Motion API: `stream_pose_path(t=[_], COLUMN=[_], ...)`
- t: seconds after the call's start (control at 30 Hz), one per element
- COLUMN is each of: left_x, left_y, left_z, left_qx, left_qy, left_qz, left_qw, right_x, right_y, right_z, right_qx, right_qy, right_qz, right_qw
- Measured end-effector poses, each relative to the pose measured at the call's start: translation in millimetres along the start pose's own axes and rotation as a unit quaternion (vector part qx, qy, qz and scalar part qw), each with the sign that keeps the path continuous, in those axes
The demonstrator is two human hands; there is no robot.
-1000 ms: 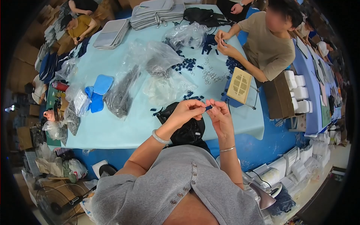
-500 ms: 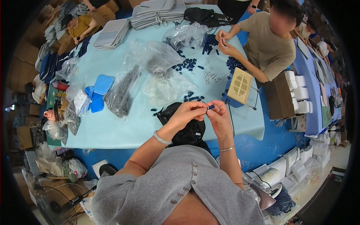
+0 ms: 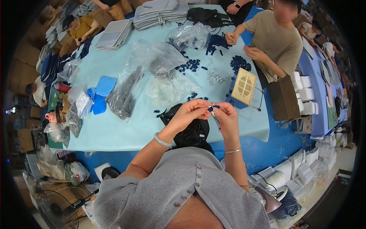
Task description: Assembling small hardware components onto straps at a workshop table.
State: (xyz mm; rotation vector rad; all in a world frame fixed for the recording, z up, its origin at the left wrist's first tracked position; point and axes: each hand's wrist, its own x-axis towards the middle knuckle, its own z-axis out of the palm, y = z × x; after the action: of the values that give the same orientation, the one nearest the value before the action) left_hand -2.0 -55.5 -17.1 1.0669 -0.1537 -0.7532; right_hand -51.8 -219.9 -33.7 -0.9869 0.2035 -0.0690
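Observation:
My left hand (image 3: 190,115) and my right hand (image 3: 228,117) meet in front of me, above the table's near edge. Both pinch a small dark blue fabric tab (image 3: 210,109) between thumbs and fingertips. A pale bit shows at the tab; whether it is a metal ring I cannot tell. Below my hands lies a black bag (image 3: 190,133), half on the table edge. Beyond them are a dark blue pile of similar tabs (image 3: 188,65), a second tab pile (image 3: 240,63) farther right, and loose metal rings (image 3: 216,77) between the two.
To the right stands a blue box with a beige slotted top (image 3: 244,88). Clear plastic bags (image 3: 126,97) cover the table's middle left, with blue pouches (image 3: 103,89) beside them. Across at the right, a co-worker (image 3: 276,42) stands by a cardboard box (image 3: 284,99).
My right hand has shifted a little right, and the tab is turned differently between my fingertips. The co-worker's hands, close together before, are now apart.

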Motion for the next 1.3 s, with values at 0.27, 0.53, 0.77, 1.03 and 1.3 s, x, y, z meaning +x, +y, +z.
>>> stream_pose_path(t=[0.27,0.53,0.77,1.03,1.3], left_x=[1.3,1.1,-1.0,-3.0,-7.9], left_y=[-5.2,-0.7,-2.2,-2.9,0.7], left_z=[-5.4,-4.8,-7.1,-7.9,-0.6], left_qx=[0.139,0.285,0.295,0.256,0.282], left_qy=[0.014,0.043,0.069,0.072,0.086], left_qz=[0.058,0.193,0.102,0.095,0.083], left_qw=[0.989,0.938,0.947,0.959,0.952], right_x=[-3.5,-7.7,-11.4,-14.6,-14.8], right_y=[-1.3,2.6,-0.5,0.4,2.1], right_z=[0.0,8.2,14.5,14.5,12.0], right_qx=[0.031,-0.106,-0.255,-0.273,-0.324], right_qy=[-0.012,0.017,0.027,0.007,0.015], right_qz=[0.05,-0.02,-0.081,-0.103,-0.1], right_qw=[0.998,0.994,0.963,0.957,0.941])
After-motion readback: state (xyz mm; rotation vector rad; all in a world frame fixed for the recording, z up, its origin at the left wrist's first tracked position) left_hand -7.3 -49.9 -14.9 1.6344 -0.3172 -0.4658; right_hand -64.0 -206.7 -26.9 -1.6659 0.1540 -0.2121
